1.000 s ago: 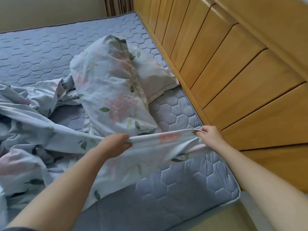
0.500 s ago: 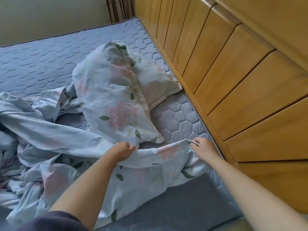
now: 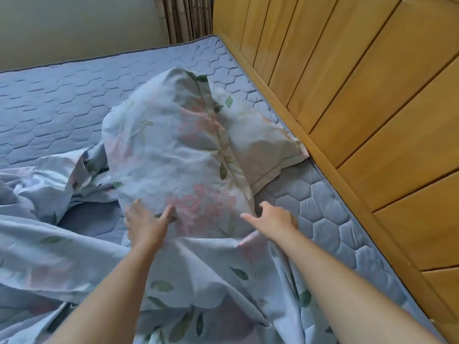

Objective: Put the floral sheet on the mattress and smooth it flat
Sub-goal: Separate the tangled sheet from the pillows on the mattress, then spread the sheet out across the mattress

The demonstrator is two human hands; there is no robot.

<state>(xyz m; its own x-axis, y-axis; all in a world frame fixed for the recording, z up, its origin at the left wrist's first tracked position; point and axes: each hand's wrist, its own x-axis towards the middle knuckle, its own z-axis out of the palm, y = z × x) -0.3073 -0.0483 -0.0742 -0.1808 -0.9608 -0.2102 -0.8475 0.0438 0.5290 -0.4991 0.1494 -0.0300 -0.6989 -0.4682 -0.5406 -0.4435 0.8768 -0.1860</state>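
Note:
The floral sheet point(image 3: 203, 276) lies crumpled over the near and left part of the blue quilted mattress point(image 3: 74, 100). Its edge lies loose below my wrists. A pillow point(image 3: 178, 155) in a matching floral case lies on the mattress just ahead, with a second pillow point(image 3: 260, 145) behind it against the headboard. My left hand point(image 3: 146, 222) touches the near end of the front pillow with its fingers spread. My right hand point(image 3: 273, 217) is at the pillow's near right corner, thumb out and fingers loosely bent. Neither hand holds the sheet.
A wooden slatted headboard point(image 3: 360, 108) runs along the right side of the mattress. A pale wall point(image 3: 74, 28) and a curtain point(image 3: 186, 18) stand beyond the far edge. Bare mattress shows at the far left and between the pillows and the headboard.
Both hands have let go of the sheet edge, which has dropped onto the mattress. They have moved forward to the near end of the front pillow, and my view has come closer.

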